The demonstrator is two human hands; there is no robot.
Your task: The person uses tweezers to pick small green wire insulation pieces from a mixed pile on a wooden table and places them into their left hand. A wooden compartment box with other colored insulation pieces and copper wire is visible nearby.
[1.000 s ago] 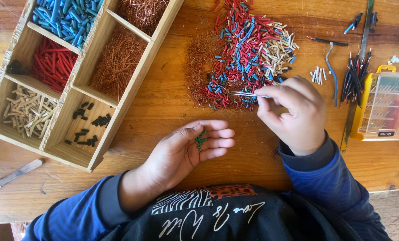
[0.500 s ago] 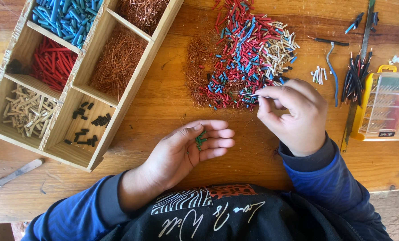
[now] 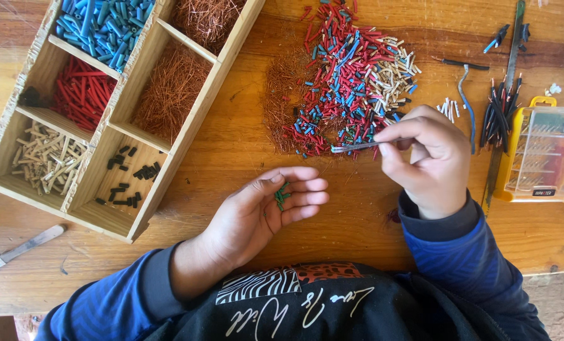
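The right hand point(image 3: 430, 161) pinches a pair of slim metal tweezers point(image 3: 356, 147) between thumb and forefinger; the tips point left and rest at the lower edge of a mixed heap of red, blue, cream and black insulation pieces with copper strands point(image 3: 345, 82) on the wooden table point(image 3: 231, 151). Whether the tweezer tips hold a piece cannot be told.

The left hand point(image 3: 263, 211) lies palm up on the table, fingers loosely curled — a small cluster of short green insulation pieces point(image 3: 282, 196) sits in the cupped palm near the fingers.

To the left stands a compartmented wooden sorting tray point(image 3: 187, 136). Its cells hold blue pieces point(image 3: 99, 25), red pieces point(image 3: 83, 95), cream pieces point(image 3: 48, 158), black pieces point(image 3: 130, 180) and copper strands point(image 3: 171, 88) — each kind separate.

At the right edge of the table sits a yellow-framed clear plastic tool case point(image 3: 544, 155), just beside a bundle of black-handled tools point(image 3: 499, 117). A flat metal blade point(image 3: 20, 249) lies near the tray's lower left corner.
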